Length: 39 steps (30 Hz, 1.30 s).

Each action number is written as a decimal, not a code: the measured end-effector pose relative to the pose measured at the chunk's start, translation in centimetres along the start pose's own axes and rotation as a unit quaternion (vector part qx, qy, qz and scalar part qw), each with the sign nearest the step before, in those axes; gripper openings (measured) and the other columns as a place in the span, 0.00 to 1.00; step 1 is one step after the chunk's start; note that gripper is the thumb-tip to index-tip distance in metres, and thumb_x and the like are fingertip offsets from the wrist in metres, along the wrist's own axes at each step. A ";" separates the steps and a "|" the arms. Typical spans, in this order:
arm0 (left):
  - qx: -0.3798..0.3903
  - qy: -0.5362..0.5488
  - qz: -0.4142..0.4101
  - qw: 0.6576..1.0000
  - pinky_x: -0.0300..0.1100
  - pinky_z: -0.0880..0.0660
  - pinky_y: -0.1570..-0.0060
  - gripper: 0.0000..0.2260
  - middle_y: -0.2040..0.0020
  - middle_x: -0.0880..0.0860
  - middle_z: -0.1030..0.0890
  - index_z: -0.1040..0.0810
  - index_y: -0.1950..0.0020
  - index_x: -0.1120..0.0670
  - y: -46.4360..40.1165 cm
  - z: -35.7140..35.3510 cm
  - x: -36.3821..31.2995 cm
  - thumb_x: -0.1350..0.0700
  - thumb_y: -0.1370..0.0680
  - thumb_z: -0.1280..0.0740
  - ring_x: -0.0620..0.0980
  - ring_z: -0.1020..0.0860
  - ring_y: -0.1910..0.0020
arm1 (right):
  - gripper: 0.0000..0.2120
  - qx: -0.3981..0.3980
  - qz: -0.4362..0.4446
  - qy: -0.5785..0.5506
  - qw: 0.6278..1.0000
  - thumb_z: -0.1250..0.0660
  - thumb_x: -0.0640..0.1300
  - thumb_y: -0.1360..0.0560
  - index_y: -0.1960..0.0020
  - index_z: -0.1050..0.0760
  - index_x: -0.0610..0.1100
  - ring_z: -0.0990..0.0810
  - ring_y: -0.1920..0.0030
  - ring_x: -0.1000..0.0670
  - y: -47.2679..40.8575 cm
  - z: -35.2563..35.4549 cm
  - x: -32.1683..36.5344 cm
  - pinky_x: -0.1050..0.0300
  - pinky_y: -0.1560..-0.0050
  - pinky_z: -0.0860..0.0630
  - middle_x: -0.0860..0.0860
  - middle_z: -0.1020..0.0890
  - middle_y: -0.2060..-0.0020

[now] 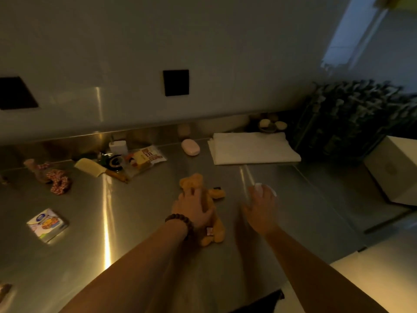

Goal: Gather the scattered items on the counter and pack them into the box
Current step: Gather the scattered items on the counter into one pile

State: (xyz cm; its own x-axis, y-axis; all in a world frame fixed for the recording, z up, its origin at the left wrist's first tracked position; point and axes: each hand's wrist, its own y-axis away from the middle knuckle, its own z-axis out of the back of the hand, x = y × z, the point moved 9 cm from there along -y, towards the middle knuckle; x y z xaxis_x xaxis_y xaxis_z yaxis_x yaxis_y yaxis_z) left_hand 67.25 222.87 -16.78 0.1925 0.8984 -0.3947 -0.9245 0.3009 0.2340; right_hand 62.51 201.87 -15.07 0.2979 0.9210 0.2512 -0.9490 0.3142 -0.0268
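A tan plush toy (204,199) lies on the steel desk (140,222) near its middle, soft and lumpy, with its rounded head pointing toward the back wall, one stubby limb sticking out to the right with a dark patch at its tip, and its legs and a small white tag at the near end. The left hand (194,210), with a dark bead bracelet (180,222) on the wrist, lies over the toy's middle with its fingers curled round the body, so most of the torso is hidden beneath it. The right hand (260,206) is just beside the toy on the right, fingers spread and relaxed over the desk; something small and pale (264,188) shows at its fingertips, but it is too blurred to say what it is or whether the hand holds it. A white box (392,170) stands at the far right, cut off by the edge of the view, well apart from the toy. Further back lie a pink bar of soap (190,147), a folded white cloth (252,148), a snack packet (146,158), a toy cleaver (97,169) with a wooden handle, a white charger block (118,147) and a patterned scrunchie (59,181). A small tissue pack (47,224) sits alone at the left. The light is dim and yellowish, and the dark rack (352,120) at the back right is smeared beyond reading.
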 end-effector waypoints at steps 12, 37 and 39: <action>-0.074 -0.040 0.119 0.989 0.53 0.36 0.34 0.30 0.25 0.57 0.48 0.44 0.26 0.45 -3.9 -0.9 -1.1 0.49 0.25 0.35 0.62 0.37 0.33 | 0.22 0.039 0.046 -0.019 0.998 0.40 0.52 0.23 0.31 0.33 0.49 0.33 0.36 0.40 -7.6 -3.4 -3.9 0.48 0.36 0.35 0.41 0.32 0.33; -0.338 -0.027 0.185 0.922 0.57 0.37 0.34 0.15 0.33 0.59 0.29 0.23 0.40 0.56 -9.3 14.0 19.7 0.65 0.25 0.36 0.62 0.34 0.34 | 0.26 0.073 0.316 -0.211 0.922 0.33 0.54 0.27 0.31 0.34 0.48 0.31 0.36 0.48 -19.7 -8.5 28.8 0.51 0.36 0.33 0.50 0.28 0.35; -0.315 -0.028 0.198 0.928 0.56 0.41 0.30 0.18 0.29 0.57 0.33 0.26 0.35 0.54 -9.4 13.0 21.2 0.63 0.24 0.37 0.59 0.38 0.30 | 0.27 0.094 0.331 -0.221 0.913 0.32 0.53 0.27 0.31 0.35 0.48 0.33 0.34 0.48 -19.9 -9.3 31.0 0.53 0.35 0.33 0.49 0.29 0.34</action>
State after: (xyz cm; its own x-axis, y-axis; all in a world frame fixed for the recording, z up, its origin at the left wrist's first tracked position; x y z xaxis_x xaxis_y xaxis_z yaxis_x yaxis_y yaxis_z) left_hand 84.27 243.26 -15.83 -0.2021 0.9194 -0.3376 -0.9318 -0.2866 -0.2227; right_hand 91.56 226.32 -15.75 -0.3791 0.6988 0.6066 -0.9191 -0.3605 -0.1591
